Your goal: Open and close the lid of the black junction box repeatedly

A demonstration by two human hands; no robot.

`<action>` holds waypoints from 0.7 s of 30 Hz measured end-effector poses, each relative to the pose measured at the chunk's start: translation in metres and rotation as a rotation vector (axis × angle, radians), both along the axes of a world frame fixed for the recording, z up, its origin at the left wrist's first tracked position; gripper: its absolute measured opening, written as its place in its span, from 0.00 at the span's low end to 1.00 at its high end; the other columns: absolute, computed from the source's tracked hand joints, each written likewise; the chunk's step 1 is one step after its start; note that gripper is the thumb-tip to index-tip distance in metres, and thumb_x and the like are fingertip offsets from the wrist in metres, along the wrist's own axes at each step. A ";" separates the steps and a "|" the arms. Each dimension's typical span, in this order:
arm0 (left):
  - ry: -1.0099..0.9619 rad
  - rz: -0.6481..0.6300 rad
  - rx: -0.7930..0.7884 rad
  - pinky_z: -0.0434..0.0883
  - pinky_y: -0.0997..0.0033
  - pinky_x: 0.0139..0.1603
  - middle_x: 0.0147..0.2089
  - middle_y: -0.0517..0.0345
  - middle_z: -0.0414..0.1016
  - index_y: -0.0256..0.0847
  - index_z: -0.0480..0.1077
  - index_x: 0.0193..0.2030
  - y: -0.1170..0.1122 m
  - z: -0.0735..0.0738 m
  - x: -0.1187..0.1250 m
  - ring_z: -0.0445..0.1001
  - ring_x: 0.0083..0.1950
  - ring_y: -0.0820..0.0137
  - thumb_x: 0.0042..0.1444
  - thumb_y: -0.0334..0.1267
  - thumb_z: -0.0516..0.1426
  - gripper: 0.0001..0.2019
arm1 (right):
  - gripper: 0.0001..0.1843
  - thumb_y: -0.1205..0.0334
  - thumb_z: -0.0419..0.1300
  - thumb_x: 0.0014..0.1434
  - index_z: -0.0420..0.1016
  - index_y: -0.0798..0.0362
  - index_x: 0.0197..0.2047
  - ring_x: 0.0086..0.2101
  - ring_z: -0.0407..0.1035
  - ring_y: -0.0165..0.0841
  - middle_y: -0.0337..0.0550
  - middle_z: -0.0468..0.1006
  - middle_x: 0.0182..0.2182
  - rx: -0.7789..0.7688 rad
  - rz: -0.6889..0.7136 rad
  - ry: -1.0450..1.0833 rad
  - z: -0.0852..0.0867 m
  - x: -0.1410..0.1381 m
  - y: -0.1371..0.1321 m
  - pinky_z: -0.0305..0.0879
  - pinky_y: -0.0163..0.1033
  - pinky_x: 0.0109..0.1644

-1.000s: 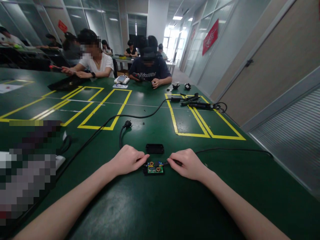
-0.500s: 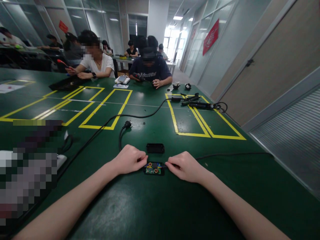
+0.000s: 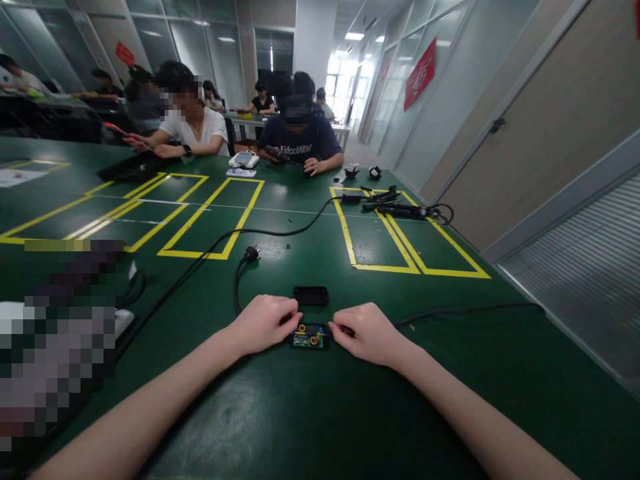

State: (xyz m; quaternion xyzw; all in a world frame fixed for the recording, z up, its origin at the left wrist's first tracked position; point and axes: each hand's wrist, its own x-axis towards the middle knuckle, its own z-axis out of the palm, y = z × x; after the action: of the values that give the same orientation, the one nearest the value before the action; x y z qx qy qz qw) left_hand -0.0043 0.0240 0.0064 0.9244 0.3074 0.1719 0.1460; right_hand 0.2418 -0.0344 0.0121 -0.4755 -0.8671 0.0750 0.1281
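A small circuit board (image 3: 311, 339) with copper coils and blue and yellow wires sits in an open black plastic case on the green table. At its left end my left hand (image 3: 267, 321) is closed in a pinch on the black power cord (image 3: 235, 287), whose plug (image 3: 251, 253) lies farther up the table. My right hand (image 3: 367, 333) pinches at the board's right end, closed on a black cable (image 3: 465, 309) that runs off to the right. The fingers hide where both cords enter the case. A black case cover (image 3: 311, 296) lies just beyond the board, its hollow side up.
Across the table, a person in a dark shirt (image 3: 300, 143) holds a power tool, and a person in white (image 3: 200, 127) handles a red tool. A long black cord (image 3: 270, 233) crosses the table. Several dark tools (image 3: 395, 205) lie near yellow tape markings (image 3: 385, 268).
My left hand has shifted slightly right, closer over the board's left edge. The plug and its cord have moved a little left. The board has moved barely; my right hand stays about where it was.
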 end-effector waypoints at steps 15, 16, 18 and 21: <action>-0.031 0.017 0.116 0.74 0.67 0.44 0.49 0.52 0.72 0.42 0.70 0.55 0.001 -0.002 -0.002 0.75 0.44 0.65 0.67 0.38 0.55 0.11 | 0.11 0.67 0.61 0.54 0.72 0.51 0.43 0.29 0.69 0.30 0.36 0.76 0.32 0.026 -0.078 0.185 -0.004 -0.001 0.001 0.57 0.33 0.33; -0.043 0.012 0.126 0.75 0.66 0.46 0.51 0.51 0.72 0.42 0.70 0.55 0.002 -0.002 -0.002 0.75 0.46 0.64 0.67 0.38 0.55 0.12 | 0.07 0.68 0.60 0.56 0.73 0.51 0.40 0.28 0.69 0.30 0.36 0.76 0.31 0.025 -0.045 0.155 -0.005 -0.002 0.001 0.56 0.33 0.33; -0.058 0.003 0.144 0.76 0.63 0.48 0.51 0.50 0.72 0.42 0.72 0.53 0.003 -0.004 -0.003 0.75 0.48 0.63 0.67 0.37 0.56 0.10 | 0.05 0.68 0.58 0.60 0.73 0.52 0.33 0.27 0.70 0.30 0.38 0.77 0.27 0.045 0.002 0.064 -0.005 -0.004 0.000 0.54 0.35 0.32; -0.062 0.001 0.147 0.76 0.62 0.51 0.52 0.49 0.72 0.41 0.73 0.52 0.004 -0.006 -0.003 0.75 0.50 0.62 0.67 0.37 0.56 0.10 | 0.13 0.65 0.54 0.69 0.75 0.53 0.33 0.26 0.71 0.31 0.43 0.81 0.27 0.068 -0.046 -0.098 -0.002 -0.010 -0.001 0.49 0.37 0.31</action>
State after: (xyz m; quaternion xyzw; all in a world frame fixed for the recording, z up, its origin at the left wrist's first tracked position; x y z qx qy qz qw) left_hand -0.0072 0.0278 0.0004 0.9266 0.2899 0.2229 0.0870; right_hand 0.2314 -0.0351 0.0099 -0.4939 -0.8631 0.0193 0.1034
